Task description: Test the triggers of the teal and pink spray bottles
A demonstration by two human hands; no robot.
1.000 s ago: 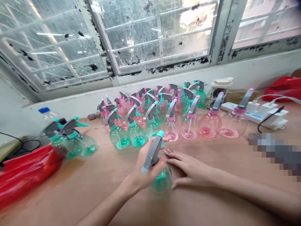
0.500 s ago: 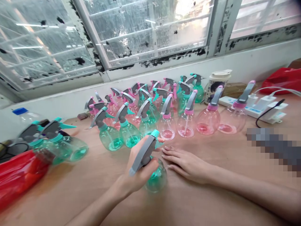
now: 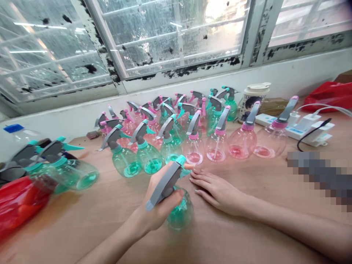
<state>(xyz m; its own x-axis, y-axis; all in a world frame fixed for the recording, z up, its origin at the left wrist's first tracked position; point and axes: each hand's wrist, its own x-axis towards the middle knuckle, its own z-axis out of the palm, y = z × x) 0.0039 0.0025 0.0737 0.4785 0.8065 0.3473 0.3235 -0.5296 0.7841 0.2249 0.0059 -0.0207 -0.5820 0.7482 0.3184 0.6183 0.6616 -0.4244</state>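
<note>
My left hand (image 3: 156, 209) is wrapped round the neck of a green spray bottle (image 3: 181, 212) with a grey and teal trigger head. Its index finger reaches toward the teal trigger, and the bottle is near the middle of the table. My right hand (image 3: 217, 190) lies palm down on the tabletop just right of that bottle, fingers stretched out and holding nothing. Beyond both hands stands a front row of green spray bottles (image 3: 150, 159) and pink spray bottles (image 3: 243, 143), with several more packed behind them.
Two green spray bottles (image 3: 77, 174) stand at the left beside a red plastic bag (image 3: 22, 205). At the back right are a lidded cup (image 3: 251, 102), a power strip (image 3: 310, 128) with cables and another red bag (image 3: 327, 95). A blurred-out dark object (image 3: 321, 176) lies at right.
The view has shifted slightly, so the bottles at left appear further left. My left hand keeps its hold on the green spray bottle, and my right hand stays flat on the table.
</note>
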